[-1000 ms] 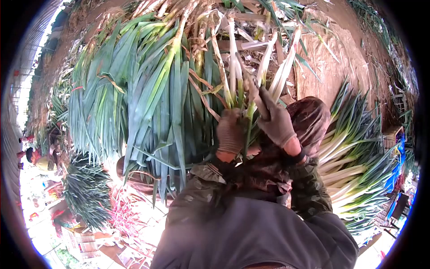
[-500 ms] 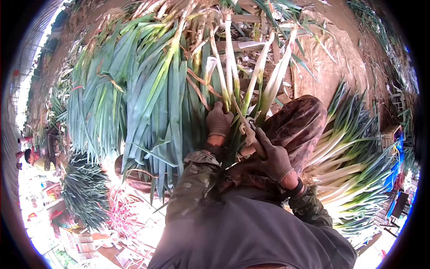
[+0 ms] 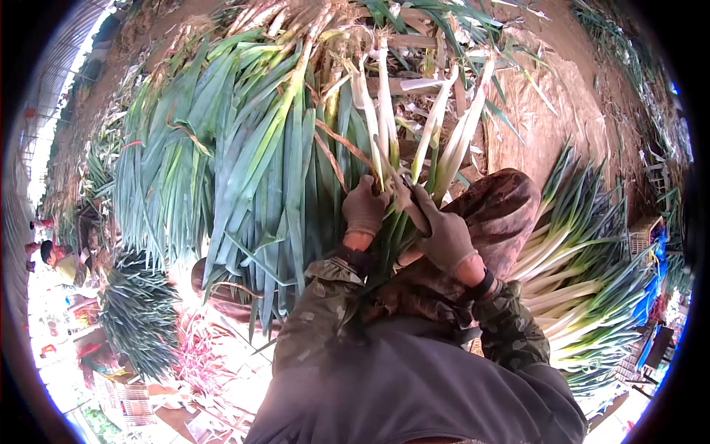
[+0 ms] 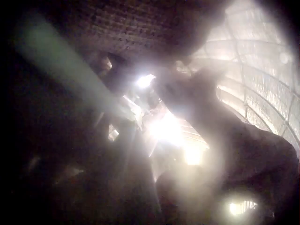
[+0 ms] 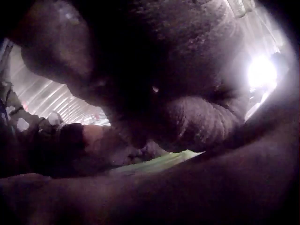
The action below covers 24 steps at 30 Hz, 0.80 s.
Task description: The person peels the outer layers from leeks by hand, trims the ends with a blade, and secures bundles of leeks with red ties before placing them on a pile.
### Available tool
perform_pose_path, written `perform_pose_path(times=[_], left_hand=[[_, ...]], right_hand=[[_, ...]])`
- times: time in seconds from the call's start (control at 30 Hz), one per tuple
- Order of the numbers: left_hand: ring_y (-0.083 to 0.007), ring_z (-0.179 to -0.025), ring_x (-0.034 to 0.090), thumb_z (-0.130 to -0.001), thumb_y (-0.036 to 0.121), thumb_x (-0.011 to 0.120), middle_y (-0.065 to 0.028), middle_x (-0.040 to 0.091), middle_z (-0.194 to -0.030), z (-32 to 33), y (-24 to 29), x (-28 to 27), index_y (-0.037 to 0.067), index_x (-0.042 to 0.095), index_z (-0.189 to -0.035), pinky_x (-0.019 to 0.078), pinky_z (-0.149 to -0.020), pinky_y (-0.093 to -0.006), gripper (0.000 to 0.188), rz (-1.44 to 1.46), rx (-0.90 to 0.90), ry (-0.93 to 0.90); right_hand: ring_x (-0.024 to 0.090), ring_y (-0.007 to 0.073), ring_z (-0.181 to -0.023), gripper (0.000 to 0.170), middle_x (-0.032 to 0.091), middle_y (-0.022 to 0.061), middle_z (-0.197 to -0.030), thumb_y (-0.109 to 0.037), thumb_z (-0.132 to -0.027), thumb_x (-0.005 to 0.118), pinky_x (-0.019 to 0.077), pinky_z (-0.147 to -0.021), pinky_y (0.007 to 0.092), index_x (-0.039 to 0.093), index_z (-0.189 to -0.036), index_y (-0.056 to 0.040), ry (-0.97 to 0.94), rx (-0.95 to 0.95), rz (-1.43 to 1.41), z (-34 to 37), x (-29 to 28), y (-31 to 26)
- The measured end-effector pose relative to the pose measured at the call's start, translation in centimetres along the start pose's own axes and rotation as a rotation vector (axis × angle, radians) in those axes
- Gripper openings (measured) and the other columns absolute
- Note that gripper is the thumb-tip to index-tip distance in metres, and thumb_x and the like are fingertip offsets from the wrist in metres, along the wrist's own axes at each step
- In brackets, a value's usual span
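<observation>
Leeks [image 3: 387, 103] lie left of the bent knee [image 3: 510, 194], the left hand [image 3: 364, 210] grasping them. Nearer that knee, the right hand [image 3: 448, 238] clutches a slim tool [image 3: 420, 213].

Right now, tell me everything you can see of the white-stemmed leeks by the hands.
The white-stemmed leeks are several long, slim stalks in a loose fan, root ends away from the person, with no tie visible on them. Their smooth white shafts turn yellow-green, then darker green between the left hand and the right hand. They lie over dry litter, beside a larger heap of green leaves. Both hands are at their green section; exact finger contact is too unclear to tell.
</observation>
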<state>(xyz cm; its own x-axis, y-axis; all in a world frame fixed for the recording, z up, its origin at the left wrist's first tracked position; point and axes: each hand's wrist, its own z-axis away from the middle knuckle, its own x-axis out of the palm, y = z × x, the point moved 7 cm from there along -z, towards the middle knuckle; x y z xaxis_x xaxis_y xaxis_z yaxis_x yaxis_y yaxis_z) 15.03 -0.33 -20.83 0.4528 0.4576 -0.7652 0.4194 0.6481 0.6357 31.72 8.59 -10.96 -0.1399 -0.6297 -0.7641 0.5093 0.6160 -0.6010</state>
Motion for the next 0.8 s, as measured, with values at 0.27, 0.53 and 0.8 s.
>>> perform_pose_path(times=[0.27,0.53,0.8], left_hand=[[-0.0404,-0.086,0.067,-0.076,0.028,0.074,-0.0174,0.07,-0.089,0.0,0.0,-0.4,0.01,0.059,-0.103,0.0524,-0.074,-0.05,0.037,0.05,-0.026,-0.032],[-0.0388,-0.084,0.067,-0.076,0.025,0.074,-0.0143,0.07,-0.086,0.4,0.5,-1.0,0.009,0.059,-0.1,0.0516,-0.072,-0.0492,0.032,0.084,-0.043,-0.052],[-0.0374,-0.082,0.068,-0.074,0.028,0.076,-0.0132,0.07,-0.086,0.1,-0.1,-0.6,0.011,0.06,-0.1,0.052,-0.07,-0.0477,0.035,0.108,-0.025,-0.017]], right_hand=[[0.064,0.0474,-0.081,0.082,0.066,0.0292,-0.086,-0.016,-0.078,0.066,0.0502,-0.074,0.0525,0.032,-0.153,-0.0182,0.12,0.027,-0.015,-7.7,-1.1,-0.2],[0.066,0.0447,-0.075,0.085,0.066,0.0248,-0.077,-0.017,-0.079,0.064,0.0517,-0.07,0.0525,0.026,-0.155,-0.0207,0.121,0.05,0.087,-12.1,-1.6,0.1],[0.065,0.047,-0.079,0.088,0.066,0.0277,-0.08,-0.017,-0.076,0.067,0.0508,-0.074,0.0521,0.028,-0.155,-0.0222,0.049,0.119,0.046,-10.8,-0.1,0.6]])
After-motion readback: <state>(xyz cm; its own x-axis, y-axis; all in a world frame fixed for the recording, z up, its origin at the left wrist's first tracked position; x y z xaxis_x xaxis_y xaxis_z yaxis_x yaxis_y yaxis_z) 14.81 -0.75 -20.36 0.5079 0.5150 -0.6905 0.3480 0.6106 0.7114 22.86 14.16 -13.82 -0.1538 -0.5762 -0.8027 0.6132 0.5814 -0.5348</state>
